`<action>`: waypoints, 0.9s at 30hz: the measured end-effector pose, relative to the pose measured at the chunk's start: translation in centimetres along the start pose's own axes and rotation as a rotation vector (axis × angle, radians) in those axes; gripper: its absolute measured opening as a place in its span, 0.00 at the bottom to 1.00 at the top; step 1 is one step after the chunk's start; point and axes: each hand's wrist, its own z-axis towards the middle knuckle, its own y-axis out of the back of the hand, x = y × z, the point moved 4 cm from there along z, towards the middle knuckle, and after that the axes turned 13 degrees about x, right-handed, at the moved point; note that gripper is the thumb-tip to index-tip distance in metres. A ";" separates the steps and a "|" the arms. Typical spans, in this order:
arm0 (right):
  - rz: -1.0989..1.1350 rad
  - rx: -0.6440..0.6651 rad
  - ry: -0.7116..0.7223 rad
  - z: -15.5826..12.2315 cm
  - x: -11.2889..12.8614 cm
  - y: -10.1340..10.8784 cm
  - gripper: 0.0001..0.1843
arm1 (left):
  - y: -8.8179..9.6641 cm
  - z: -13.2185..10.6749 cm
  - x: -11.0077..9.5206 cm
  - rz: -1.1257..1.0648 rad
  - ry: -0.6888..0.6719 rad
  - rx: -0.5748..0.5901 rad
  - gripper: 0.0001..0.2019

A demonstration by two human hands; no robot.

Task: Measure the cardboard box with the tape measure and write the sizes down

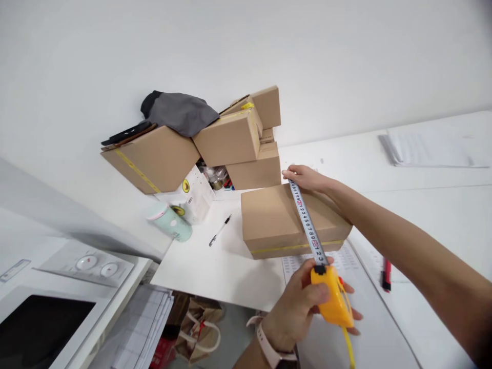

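Observation:
A flat cardboard box (pixel 272 218) with a yellow tape strip lies on the white table (pixel 215 266). A measuring tape blade (pixel 306 221) is stretched across its top from far edge to near edge. My left hand (pixel 298 305) is closed around the yellow tape measure case (pixel 333 297) at the box's near edge. My right hand (pixel 305 178) pinches the blade's end against the box's far edge.
Behind the box a pile of cardboard boxes (pixel 230 136) leans against the wall, with a grey cloth (pixel 180 110) on top. A pen (pixel 220 230), a mint-green cup (pixel 171 221), a red marker (pixel 386 274) and papers (pixel 426 149) lie around. A paper bag (pixel 200 320) stands below the table.

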 end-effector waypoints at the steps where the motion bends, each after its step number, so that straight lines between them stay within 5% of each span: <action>1: -0.012 0.029 -0.032 0.9 -0.4 -0.6 0.23 | -0.3 1.1 0.4 -0.018 -0.055 -0.014 0.35; 6: -0.106 0.050 -0.151 2.6 -2.6 -1.7 0.21 | -1.1 3.4 0.1 -0.057 -0.114 -0.047 0.33; 13: -0.141 0.098 -0.139 2.0 -3.2 -2.0 0.25 | -1.1 3.0 1.5 -0.106 -0.119 -0.071 0.31; 27: -0.153 0.115 -0.245 2.5 -3.4 -2.1 0.31 | -1.6 2.8 0.9 -0.039 -0.100 -0.101 0.32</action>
